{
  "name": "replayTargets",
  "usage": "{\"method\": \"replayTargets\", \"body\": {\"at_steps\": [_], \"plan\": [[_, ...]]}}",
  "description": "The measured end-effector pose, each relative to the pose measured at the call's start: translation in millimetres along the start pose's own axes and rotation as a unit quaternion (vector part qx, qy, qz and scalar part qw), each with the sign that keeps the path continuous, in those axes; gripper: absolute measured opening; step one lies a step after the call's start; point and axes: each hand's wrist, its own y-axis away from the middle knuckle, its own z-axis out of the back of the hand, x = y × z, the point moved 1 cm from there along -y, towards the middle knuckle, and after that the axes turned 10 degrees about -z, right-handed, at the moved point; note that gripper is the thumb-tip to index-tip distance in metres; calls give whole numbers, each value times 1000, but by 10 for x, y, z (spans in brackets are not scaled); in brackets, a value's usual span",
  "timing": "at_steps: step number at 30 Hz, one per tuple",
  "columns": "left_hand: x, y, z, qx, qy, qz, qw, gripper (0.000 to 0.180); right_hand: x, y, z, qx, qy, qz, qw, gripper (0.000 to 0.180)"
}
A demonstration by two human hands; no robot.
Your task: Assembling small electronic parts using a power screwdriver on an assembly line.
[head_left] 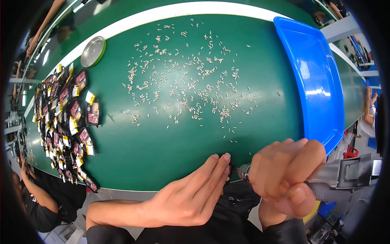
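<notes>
My right hand [284, 173] is wrapped round a grey electric screwdriver [343, 173], held nearly level with its bit end pointing left. The screwdriver's tip [239, 171] meets or nearly meets a small dark part [231, 173] by the near table edge. My left hand [195, 193] presses that part with its fingers close together. Most of the part is hidden behind the fingers, so its kind does not show. Beyond both hands, many small metal screws or pins [191, 87] lie scattered over the green table [162, 150].
A heap of black-cased units [75, 107] with circuit boards and yellow-and-white tags lies on the left. One such unit [93, 114] sits at the heap's right side. A round metal dish [93, 51] stands at the far left, a blue tray [317, 81] on the right. Other people's arms [40, 195] show at the left.
</notes>
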Motion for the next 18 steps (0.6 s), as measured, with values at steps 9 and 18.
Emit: {"method": "replayTargets", "body": {"at_steps": [9,18], "plan": [[-33,81,153,18,-4,3,1000,35,-79,-65,-120,59,-43,43,996,24],[-33,405,564,-55,46,83,994,47,121,71,82,153,-204,78,964,16]]}}
